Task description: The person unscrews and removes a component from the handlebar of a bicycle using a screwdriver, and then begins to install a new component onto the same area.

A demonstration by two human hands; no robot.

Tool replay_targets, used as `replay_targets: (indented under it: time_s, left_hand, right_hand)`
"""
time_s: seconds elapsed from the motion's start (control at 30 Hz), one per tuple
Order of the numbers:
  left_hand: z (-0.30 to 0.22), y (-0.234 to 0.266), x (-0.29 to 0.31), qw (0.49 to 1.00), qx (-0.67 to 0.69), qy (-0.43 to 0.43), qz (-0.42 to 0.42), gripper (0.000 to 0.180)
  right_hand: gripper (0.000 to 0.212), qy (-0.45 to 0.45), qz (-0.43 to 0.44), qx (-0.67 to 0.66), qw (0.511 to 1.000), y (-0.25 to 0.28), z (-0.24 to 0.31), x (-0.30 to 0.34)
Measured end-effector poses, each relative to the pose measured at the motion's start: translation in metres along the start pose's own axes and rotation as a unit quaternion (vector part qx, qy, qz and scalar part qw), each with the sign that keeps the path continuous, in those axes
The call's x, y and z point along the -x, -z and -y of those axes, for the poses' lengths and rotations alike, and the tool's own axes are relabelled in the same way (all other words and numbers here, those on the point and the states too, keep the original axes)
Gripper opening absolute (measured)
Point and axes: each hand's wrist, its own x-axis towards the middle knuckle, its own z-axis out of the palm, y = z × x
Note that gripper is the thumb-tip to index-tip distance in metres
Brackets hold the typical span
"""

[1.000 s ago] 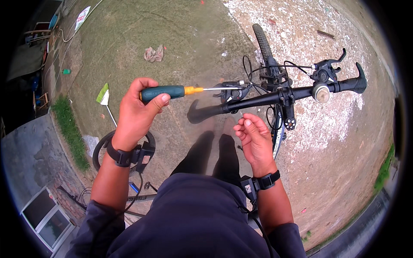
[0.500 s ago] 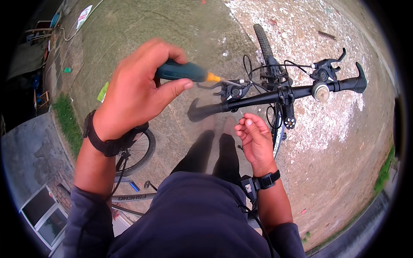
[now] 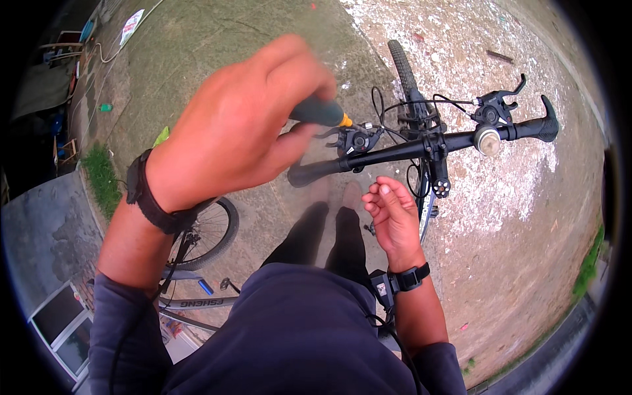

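Note:
My left hand (image 3: 230, 125) is wrapped round the dark green handle of a screwdriver (image 3: 321, 112), which has a yellow collar. Its blade points right, toward the left brake lever and shifter unit (image 3: 359, 140) on a black bicycle handlebar (image 3: 395, 155). Whether the tip touches the unit I cannot tell. My right hand (image 3: 395, 214) is below the bar, thumb and fingertips pinched together. Anything between them is too small to make out. The left grip (image 3: 313, 172) lies just below the screwdriver.
On the right side of the bar are a round bell (image 3: 488, 141) and another brake lever unit (image 3: 495, 108). The front tyre (image 3: 401, 66) points away from me. At the lower left stands another bicycle, its wheel (image 3: 217, 234) near my left forearm. Grass (image 3: 102, 181) borders the concrete.
My left hand has moved right and slightly up with the screwdriver, its back turning more toward me. The right hand keeps its pinch in nearly the same place.

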Motion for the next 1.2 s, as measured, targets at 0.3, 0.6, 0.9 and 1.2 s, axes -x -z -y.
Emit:
replay_targets:
  time_s: [0.3,0.6,0.9,1.2]
  left_hand:
    - [-0.005,0.001,-0.002,0.999,0.043,-0.022,0.021,0.037]
    - [0.0,-0.001,-0.006,0.994,0.081,-0.079,-0.002,0.036]
    - [-0.011,0.0,-0.011,0.999,0.038,-0.039,0.006,0.037]
    - [-0.011,0.004,-0.011,0.999,0.007,-0.003,0.035,0.036]
  right_hand:
    - [0.02,-0.002,0.002,0.001,1.0,-0.001,0.0,0.001]
    - [0.02,-0.004,0.012,-0.001,1.0,-0.003,-0.002,0.0]
    - [0.02,-0.007,0.01,0.001,1.0,-0.003,-0.003,0.001]
    - [0.02,-0.006,0.007,-0.004,1.0,0.0,-0.003,0.004]
